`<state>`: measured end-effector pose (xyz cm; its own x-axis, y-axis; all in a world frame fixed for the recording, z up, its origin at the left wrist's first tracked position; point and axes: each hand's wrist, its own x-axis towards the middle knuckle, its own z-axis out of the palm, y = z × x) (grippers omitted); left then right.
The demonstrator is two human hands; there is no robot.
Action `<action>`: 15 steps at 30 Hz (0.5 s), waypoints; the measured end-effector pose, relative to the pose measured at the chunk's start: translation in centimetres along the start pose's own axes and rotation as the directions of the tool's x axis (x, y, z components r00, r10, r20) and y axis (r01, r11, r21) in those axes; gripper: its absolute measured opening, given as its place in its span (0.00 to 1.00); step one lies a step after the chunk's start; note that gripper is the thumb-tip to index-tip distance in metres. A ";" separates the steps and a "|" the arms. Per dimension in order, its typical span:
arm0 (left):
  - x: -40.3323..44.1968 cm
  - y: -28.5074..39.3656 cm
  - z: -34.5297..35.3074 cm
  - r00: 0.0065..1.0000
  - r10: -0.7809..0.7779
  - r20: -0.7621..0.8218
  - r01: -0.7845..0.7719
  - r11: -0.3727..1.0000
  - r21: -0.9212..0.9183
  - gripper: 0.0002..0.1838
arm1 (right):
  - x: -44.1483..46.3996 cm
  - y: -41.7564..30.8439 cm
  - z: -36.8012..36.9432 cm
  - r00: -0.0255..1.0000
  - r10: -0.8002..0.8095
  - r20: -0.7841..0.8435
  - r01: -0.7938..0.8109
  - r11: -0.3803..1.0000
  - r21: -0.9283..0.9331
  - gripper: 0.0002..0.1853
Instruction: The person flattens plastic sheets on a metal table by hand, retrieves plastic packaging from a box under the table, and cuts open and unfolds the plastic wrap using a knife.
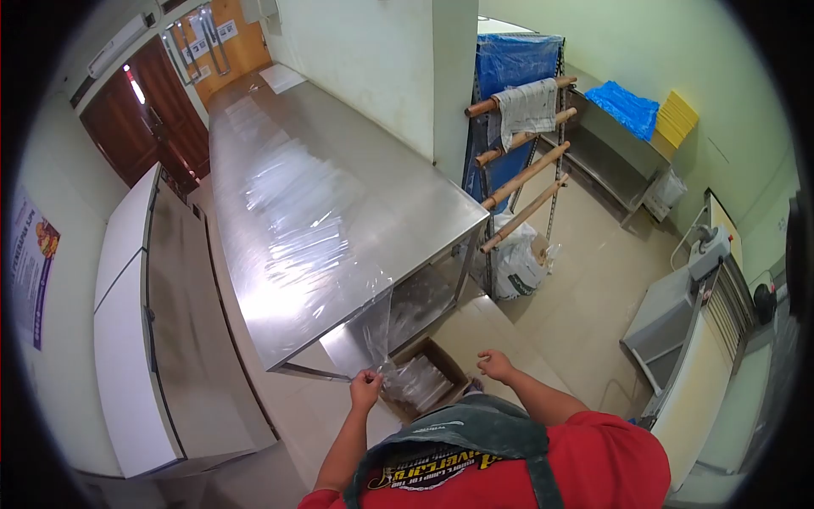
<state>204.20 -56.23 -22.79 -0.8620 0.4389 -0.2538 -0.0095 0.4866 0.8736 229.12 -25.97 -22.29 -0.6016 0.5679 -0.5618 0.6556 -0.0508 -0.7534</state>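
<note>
My left hand (366,388) is closed in a pinch just below the near corner of the steel table. Between its fingers is the edge of a clear plastic bag (378,327), which hangs down from the tabletop. Off to the right, my right hand (495,366) is held in the air with its fingers apart and nothing in it. A cardboard box (451,366) stands on the floor between my hands, with clear plastic packs (417,383) inside. Many flat clear plastic bags (297,204) lie overlapping along the steel table (407,182).
A white chest-like cabinet (127,322) runs along the left. Right of the table stands a rack with wooden rollers (526,178) and a cloth (527,109). A white sack (519,267) sits beneath it. At right is a machine with a grey guard (666,314).
</note>
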 end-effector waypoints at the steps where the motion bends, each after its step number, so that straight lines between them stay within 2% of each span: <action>1: 0.5 -0.4 0.2 1.000 0.001 -0.019 0.000 0.998 0.064 0.12 | 1.0 -0.8 -0.2 1.000 -0.013 0.004 0.013 1.000 -0.007 0.23; 4: 1.2 0.1 0.8 0.996 -0.005 -0.088 0.015 0.993 0.114 0.13 | 4.7 -3.8 -0.4 0.989 -0.087 0.119 0.092 0.995 -0.041 0.22; 6: 1.0 -0.4 1.9 0.988 -0.048 -0.148 0.066 0.990 0.121 0.15 | 7.2 -5.9 -1.2 0.971 -0.161 0.178 0.161 0.987 0.017 0.21; 7: 1.8 -1.4 2.6 0.978 -0.084 -0.192 0.103 0.990 0.092 0.15 | 8.8 -6.6 -2.3 0.960 -0.164 0.225 0.173 0.985 -0.020 0.21; 9: 1.8 -3.6 3.9 0.981 -0.081 -0.176 0.112 0.979 0.171 0.14 | 11.9 -7.1 -3.2 0.926 -0.236 0.295 0.269 0.960 -0.075 0.21; 10: 0.9 -3.7 4.8 0.968 -0.128 -0.213 0.165 0.973 0.163 0.14 | 12.7 -7.1 -3.9 0.910 -0.221 0.351 0.267 0.960 -0.087 0.21; 12: 1.4 -2.4 5.8 0.933 -0.207 -0.296 0.208 0.978 -0.026 0.13 | 14.8 -7.5 -6.3 0.901 -0.265 0.345 0.308 0.948 -0.076 0.21; 14: 2.1 -1.7 6.5 0.863 -0.262 -0.432 0.285 0.958 -0.013 0.14 | 16.6 -6.7 -8.9 0.912 -0.182 0.369 0.257 0.952 -0.166 0.20; 15: 2.6 -1.9 6.7 0.852 -0.290 -0.436 0.317 0.948 -0.011 0.16 | 17.3 -5.9 -10.0 0.923 -0.136 0.361 0.224 0.951 -0.215 0.21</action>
<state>205.40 -50.96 -27.92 -0.9526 -0.0963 -0.2885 -0.2878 0.5919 0.7529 219.40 -7.57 -24.16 -0.8087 0.2344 -0.5395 0.5867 0.2552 -0.7685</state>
